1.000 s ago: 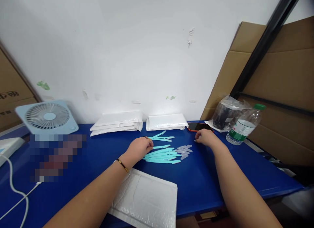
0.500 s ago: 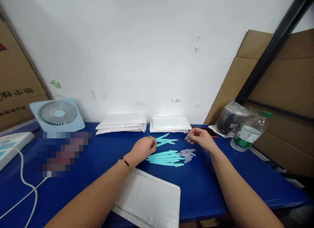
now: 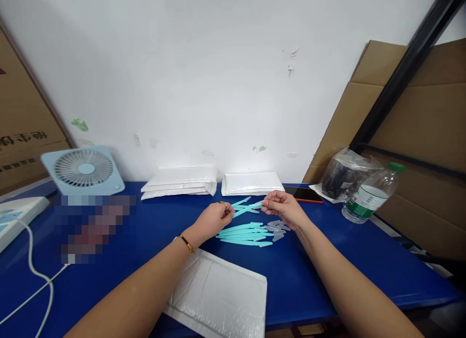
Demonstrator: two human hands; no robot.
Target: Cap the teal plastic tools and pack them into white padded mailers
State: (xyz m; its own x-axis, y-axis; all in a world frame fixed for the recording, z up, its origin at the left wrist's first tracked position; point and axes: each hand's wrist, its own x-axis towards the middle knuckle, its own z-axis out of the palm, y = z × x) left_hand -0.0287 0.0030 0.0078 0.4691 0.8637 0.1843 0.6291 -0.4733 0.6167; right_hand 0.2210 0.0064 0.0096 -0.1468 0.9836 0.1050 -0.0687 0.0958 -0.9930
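My left hand (image 3: 217, 217) is closed in a pinch on the near end of a turquoise eyebrow razor (image 3: 245, 209). At the razor's far end, my right hand (image 3: 282, 208) pinches a small clear cap; the fingers mostly hide it, and I cannot tell how far it sits over the blade. Behind the held razor lie a few more turquoise razors (image 3: 241, 201). Closer to me, several razors (image 3: 243, 234) lie side by side, with a small heap of clear caps (image 3: 278, 236) at their right ends.
A white padded mailer (image 3: 222, 294) lies in front of me under my left forearm. Two stacks of mailers (image 3: 178, 180) (image 3: 251, 183) rest against the wall. A phone (image 3: 306, 194), plastic bottle (image 3: 367, 197) and bagged dark object (image 3: 337, 178) are right; a fan (image 3: 85, 169) stands left.
My right hand has moved left with the clear cap, from beside the phone to the far end of the razor in my left hand. More of the phone now shows. My left hand has barely moved.
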